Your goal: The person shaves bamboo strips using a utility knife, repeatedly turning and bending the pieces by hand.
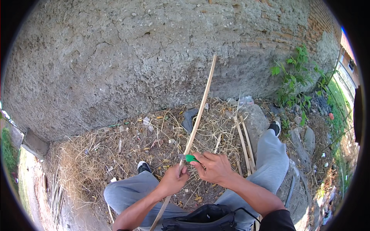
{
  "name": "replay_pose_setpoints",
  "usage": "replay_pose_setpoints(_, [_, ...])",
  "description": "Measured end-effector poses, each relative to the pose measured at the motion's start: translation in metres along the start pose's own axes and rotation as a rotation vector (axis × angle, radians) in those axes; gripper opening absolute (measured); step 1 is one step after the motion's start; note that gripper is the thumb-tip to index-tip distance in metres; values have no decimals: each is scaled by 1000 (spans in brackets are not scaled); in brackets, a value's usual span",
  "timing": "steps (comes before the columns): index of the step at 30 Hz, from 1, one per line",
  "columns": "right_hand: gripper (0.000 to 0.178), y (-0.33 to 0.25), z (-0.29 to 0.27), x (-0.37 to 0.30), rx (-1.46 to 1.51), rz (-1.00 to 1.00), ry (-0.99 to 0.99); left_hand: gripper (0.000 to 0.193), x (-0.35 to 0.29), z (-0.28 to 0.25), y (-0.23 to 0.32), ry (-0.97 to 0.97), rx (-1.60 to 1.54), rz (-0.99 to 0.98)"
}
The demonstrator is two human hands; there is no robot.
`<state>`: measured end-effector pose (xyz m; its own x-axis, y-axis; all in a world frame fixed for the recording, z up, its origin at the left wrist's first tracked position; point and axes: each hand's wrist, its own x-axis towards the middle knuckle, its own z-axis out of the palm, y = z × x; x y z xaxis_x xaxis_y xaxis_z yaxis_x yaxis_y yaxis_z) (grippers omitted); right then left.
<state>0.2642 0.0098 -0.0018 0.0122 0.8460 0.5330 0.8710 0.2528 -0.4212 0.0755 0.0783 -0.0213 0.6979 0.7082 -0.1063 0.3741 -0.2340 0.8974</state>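
A long, pale wooden strip (201, 106) slants from between my legs up toward the wall. My left hand (174, 180) is closed around its lower part. Just above that grip, my right hand (211, 166) holds a green-handled utility knife (190, 158). Its short grey blade lies against the strip. The fingers of my right hand are wrapped round the handle and hide most of it.
Beside my right leg lie several more wooden strips (245, 144). Dry shavings and straw (88, 165) litter the ground. A rough plastered wall (127, 65) rises ahead, with a leafy green plant (295, 77) at its right. A black bag (200, 221) rests at my lap.
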Motion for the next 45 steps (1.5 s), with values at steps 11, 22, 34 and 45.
replay_pose_setpoints(11, [26, 4, 3, 6, -53, 23, 57, 9, -12, -8, 35, 76, 259, -85])
replay_pose_setpoints(22, [29, 85, -53, 35, -298, 438, 122, 12, -47, -2, 25, -114, 215, -122])
replay_pose_setpoints(34, [31, 3, -24, 3, 154, 107, -10, 27, -22, -12, 5, -300, -304, -206])
replay_pose_setpoints(45, [32, 5, -23, -9, 19, 126, -150, 20, -9, -2, -12, -214, -95, -54])
